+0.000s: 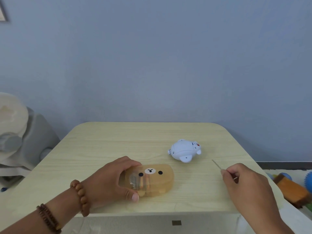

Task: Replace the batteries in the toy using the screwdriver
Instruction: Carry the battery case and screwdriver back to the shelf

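Observation:
A small white toy animal (184,150) lies on its side on the pale wooden table (104,142), right of centre. At the front, a translucent amber box with a bear face on its lid (155,179) holds several small items that I cannot make out. My left hand (109,181) grips the box's left end, fingers over the top and thumb at the front. My right hand (244,184) is closed around a thin metal screwdriver (216,164); its shaft points up-left toward the toy, a short gap away from it.
Grey and cream cushions (20,135) sit off the table's left side. On the floor to the right lie an orange-brown block (293,190) and blue toys (308,179). A blue-grey wall stands behind the table's far edge.

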{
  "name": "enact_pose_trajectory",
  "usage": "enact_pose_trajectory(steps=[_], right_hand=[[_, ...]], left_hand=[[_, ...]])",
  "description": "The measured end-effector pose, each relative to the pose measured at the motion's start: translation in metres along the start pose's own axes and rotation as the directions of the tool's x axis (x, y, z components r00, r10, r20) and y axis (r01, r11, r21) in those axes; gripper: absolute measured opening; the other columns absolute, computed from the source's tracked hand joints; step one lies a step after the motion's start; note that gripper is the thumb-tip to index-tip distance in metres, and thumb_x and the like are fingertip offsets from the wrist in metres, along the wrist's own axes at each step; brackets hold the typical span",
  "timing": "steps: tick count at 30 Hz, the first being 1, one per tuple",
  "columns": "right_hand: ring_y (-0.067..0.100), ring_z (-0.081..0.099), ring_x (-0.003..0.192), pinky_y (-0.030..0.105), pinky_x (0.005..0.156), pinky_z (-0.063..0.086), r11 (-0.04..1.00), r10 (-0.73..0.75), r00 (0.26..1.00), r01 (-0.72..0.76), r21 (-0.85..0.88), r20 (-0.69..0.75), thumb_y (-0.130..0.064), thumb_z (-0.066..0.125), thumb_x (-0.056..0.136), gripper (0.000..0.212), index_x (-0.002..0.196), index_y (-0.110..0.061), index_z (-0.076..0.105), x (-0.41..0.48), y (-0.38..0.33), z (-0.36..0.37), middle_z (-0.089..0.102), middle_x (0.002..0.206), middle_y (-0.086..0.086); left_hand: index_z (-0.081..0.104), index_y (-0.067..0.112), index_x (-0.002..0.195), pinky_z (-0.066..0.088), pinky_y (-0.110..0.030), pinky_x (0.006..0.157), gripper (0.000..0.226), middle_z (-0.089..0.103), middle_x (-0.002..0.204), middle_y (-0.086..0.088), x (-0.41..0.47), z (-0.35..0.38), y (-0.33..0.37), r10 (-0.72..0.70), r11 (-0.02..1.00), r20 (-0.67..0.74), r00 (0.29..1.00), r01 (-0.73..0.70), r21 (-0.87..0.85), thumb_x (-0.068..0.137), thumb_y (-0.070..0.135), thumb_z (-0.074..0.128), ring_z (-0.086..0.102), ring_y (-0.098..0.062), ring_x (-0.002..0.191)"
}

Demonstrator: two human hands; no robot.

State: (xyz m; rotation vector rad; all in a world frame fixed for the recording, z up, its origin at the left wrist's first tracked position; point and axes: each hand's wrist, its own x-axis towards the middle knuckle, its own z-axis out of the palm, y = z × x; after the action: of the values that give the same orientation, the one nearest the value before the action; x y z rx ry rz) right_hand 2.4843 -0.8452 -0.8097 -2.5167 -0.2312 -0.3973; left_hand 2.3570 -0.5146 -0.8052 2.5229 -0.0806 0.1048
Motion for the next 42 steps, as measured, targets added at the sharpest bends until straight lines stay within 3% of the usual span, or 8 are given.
enact_pose_trajectory(steps=[8, 16, 22, 26, 30, 36, 42], right_hand=[[0.014, 0.068, 0.06, 0.04, 0.058, 0.057, 0.991, -0.043, 0.999, 0.045, 0.124, -0.025, -0.029, 0.07, 0.089, 0.02, 0.071, -0.029, 0.062, 0.01, -0.053, -0.021, 0.07, 0.054, -0.012], [0.015, 0.069, 0.06, 0.042, 0.06, 0.059, 0.979, -0.114, 0.99, 0.099, 0.178, 0.078, -0.036, 0.065, 0.091, 0.021, 0.072, -0.029, 0.06, 0.063, -0.169, -0.041, 0.071, 0.06, -0.007], [0.019, 0.068, 0.066, 0.042, 0.061, 0.059, 0.975, -0.169, 0.975, 0.144, 0.17, 0.143, -0.035, 0.061, 0.095, 0.016, 0.083, -0.025, 0.065, 0.121, -0.31, -0.146, 0.072, 0.067, -0.005], [0.028, 0.071, 0.067, 0.045, 0.066, 0.06, 0.959, -0.173, 0.975, 0.134, 0.249, 0.14, -0.028, 0.063, 0.095, 0.018, 0.085, -0.016, 0.072, 0.181, -0.401, -0.228, 0.072, 0.069, 0.004], [0.027, 0.07, 0.065, 0.045, 0.062, 0.059, 0.958, -0.164, 0.979, 0.128, 0.257, 0.124, -0.025, 0.062, 0.095, 0.019, 0.08, -0.018, 0.071, 0.221, -0.47, -0.304, 0.071, 0.067, 0.003], [0.016, 0.065, 0.054, 0.027, 0.049, 0.048, 0.96, -0.117, 0.989, 0.089, 0.267, 0.093, -0.024, 0.066, 0.09, 0.019, 0.072, -0.023, 0.071, 0.275, -0.541, -0.416, 0.071, 0.062, -0.005], [0.014, 0.067, 0.058, 0.028, 0.051, 0.051, 0.966, -0.103, 0.992, 0.081, 0.244, 0.078, -0.028, 0.065, 0.09, 0.015, 0.076, -0.026, 0.071, 0.309, -0.592, -0.509, 0.072, 0.068, -0.009]], left_hand=[[0.057, 0.04, 0.122, 0.049, -0.022, 0.099, 0.06, 0.068, 0.116, 0.02, 0.002, -0.058, 0.01, -0.052, 0.995, -0.053, 0.997, 0.048, -0.09, 0.071, 0.037, 0.088, 0.064, -0.001, 0.111], [0.061, 0.033, 0.121, 0.052, -0.023, 0.098, 0.068, 0.073, 0.116, 0.011, 0.017, -0.16, 0.016, -0.107, 0.958, -0.093, 0.99, 0.077, -0.277, 0.062, 0.021, 0.094, 0.069, -0.007, 0.111], [0.062, 0.026, 0.123, 0.05, -0.016, 0.096, 0.073, 0.073, 0.118, 0.01, 0.023, -0.338, 0.082, -0.145, 0.94, -0.046, 0.988, 0.123, -0.317, 0.059, 0.012, 0.094, 0.068, -0.008, 0.113], [0.061, 0.029, 0.124, 0.05, -0.018, 0.098, 0.074, 0.074, 0.116, 0.013, 0.039, -0.471, 0.141, -0.16, 0.952, -0.09, 0.983, 0.13, -0.277, 0.06, 0.011, 0.093, 0.069, -0.006, 0.111], [0.061, 0.03, 0.124, 0.051, -0.025, 0.1, 0.073, 0.074, 0.116, 0.01, 0.055, -0.577, 0.196, -0.174, 0.949, -0.116, 0.978, 0.135, -0.284, 0.061, 0.01, 0.093, 0.069, -0.007, 0.111], [0.061, 0.031, 0.124, 0.05, -0.029, 0.098, 0.072, 0.075, 0.113, 0.013, 0.071, -0.696, 0.275, -0.196, 0.95, -0.127, 0.972, 0.157, -0.269, 0.063, 0.007, 0.091, 0.07, -0.004, 0.107], [0.061, 0.03, 0.124, 0.052, -0.019, 0.097, 0.071, 0.075, 0.113, 0.012, 0.08, -0.785, 0.343, -0.15, 0.967, -0.095, 0.984, 0.126, -0.221, 0.064, 0.009, 0.092, 0.069, -0.005, 0.109]])
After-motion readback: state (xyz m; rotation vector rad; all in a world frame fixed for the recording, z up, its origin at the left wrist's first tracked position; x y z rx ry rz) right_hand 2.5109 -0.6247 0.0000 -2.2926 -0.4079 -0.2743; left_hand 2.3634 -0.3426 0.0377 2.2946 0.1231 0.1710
